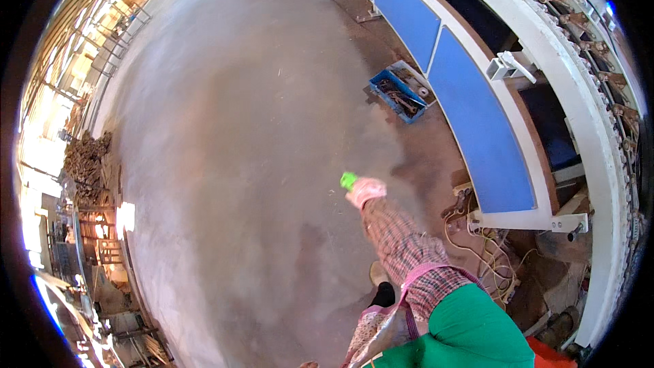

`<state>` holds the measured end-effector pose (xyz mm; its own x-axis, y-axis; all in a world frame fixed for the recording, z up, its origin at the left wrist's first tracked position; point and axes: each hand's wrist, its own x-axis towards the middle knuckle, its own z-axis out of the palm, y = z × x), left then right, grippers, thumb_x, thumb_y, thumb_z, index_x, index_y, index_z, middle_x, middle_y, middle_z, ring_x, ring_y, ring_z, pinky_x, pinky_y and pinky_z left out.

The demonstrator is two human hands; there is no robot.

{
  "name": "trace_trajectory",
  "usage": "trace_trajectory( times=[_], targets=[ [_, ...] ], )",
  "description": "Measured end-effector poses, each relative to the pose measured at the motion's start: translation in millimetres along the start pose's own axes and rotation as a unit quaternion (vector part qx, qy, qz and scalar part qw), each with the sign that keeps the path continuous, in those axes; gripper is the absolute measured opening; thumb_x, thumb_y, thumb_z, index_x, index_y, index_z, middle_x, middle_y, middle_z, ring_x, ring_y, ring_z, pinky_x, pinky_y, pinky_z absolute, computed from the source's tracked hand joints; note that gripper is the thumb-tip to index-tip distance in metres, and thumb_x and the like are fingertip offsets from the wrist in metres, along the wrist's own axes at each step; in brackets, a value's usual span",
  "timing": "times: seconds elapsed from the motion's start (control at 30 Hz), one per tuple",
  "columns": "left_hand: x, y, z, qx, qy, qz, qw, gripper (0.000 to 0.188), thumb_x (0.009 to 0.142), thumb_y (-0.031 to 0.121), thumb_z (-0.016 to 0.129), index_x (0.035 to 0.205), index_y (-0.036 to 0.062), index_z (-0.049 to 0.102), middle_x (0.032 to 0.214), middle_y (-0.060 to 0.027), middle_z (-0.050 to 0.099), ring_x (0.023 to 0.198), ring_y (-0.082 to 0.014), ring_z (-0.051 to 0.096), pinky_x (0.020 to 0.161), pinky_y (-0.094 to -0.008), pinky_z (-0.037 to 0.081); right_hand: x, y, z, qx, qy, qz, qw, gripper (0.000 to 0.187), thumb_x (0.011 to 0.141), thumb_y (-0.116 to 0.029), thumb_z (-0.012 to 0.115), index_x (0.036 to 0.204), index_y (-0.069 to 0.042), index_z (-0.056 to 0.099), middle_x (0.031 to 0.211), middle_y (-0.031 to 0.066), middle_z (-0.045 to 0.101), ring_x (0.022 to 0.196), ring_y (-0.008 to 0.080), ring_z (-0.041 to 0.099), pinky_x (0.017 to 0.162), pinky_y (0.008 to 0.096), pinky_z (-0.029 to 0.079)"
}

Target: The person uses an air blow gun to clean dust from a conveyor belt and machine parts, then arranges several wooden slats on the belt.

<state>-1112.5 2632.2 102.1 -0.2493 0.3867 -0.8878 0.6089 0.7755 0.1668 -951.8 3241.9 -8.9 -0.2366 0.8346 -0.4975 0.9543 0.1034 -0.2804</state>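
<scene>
My right arm, in a checked sleeve, stretches forward over the grey floor (259,129). At its end, my right hand (368,192) looks pinkish, and its fingers appear closed. A small bright green thing (348,180) sticks out at the fingertips; it is too small to tell its kind. Below the arm shows one beige shoe (379,273) with a dark sock. Green cloth (477,330) and a pink-edged patterned cloth (368,330) hang about my body. My left hand does not show.
A blue toolbox (396,100) with metal tools stands on the floor by a long blue-panelled white machine (477,116) on the right. Loose yellowish cables (494,259) lie at its foot. Along the left wall are a brown heap (87,163) and racks (122,41).
</scene>
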Motion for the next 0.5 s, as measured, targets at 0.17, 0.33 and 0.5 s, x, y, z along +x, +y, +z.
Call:
trace_trajectory(
  times=[0.17,0.33,0.5],
  targets=[
    [40,42,-52,0.096,0.001,0.035,0.995,0.036,0.092,0.035,0.056,0.121,0.0175,0.065,0.122,-0.0103,0.064,0.109,-0.0324,0.060,0.093,-0.0438,0.050,28,116,-107,0.042,0.098,0.082,0.991,0.055,0.082,-0.055,0.065,0.111,-0.009,0.071,0.116,0.0152,0.069,0.111,0.0325,0.064,0.093,0.0450,0.051],
    [116,71,-93,0.194,0.061,0.237,0.950,0.032,0.087,0.029,0.055,0.113,0.0136,0.068,0.119,-0.0108,0.066,0.109,-0.0317,0.060,0.093,-0.0436,0.050,-17,199,-162,0.201,0.145,0.204,0.947,0.061,0.078,-0.055,0.069,0.116,-0.007,0.068,0.119,0.0183,0.067,0.113,0.0361,0.062,0.095,0.0471,0.050],
    [228,66,-118,0.415,0.083,0.415,0.805,0.027,0.081,0.021,0.059,0.105,0.0129,0.069,0.115,-0.0104,0.067,0.108,-0.0292,0.061,0.093,-0.0414,0.050,-85,260,-146,0.260,0.116,0.206,0.936,0.065,0.078,-0.058,0.064,0.116,-0.005,0.068,0.118,0.0211,0.066,0.111,0.0365,0.063,0.093,0.0465,0.049]
  ],
)
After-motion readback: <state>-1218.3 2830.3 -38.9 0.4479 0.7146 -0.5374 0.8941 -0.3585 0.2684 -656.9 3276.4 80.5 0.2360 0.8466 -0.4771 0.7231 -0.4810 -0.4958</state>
